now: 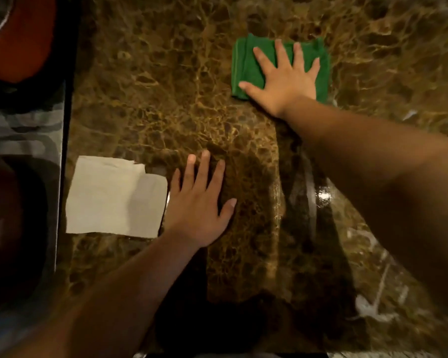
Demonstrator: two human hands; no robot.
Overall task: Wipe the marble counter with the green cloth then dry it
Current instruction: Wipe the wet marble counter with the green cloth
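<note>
I judge the wiping step in hand. My right hand [286, 80] lies flat, fingers spread, pressing the green cloth [246, 65] at one o'clock on the marble counter [166, 86]. Left hand [198, 208] rests splayed, holding nothing, beside a paper towel [114, 200] (for drying, presumably) at nine o'clock. Next: sweep the cloth across unwiped stone.

Looks like a kitchen in a home. Shiny brown marble counter [166, 86] with light veins all over. Green cloth [246, 68] lying near the far edge, white paper towel [114, 200] lying flat by the left edge. Past that left edge, something dark and shiny, too blurry to tell.
</note>
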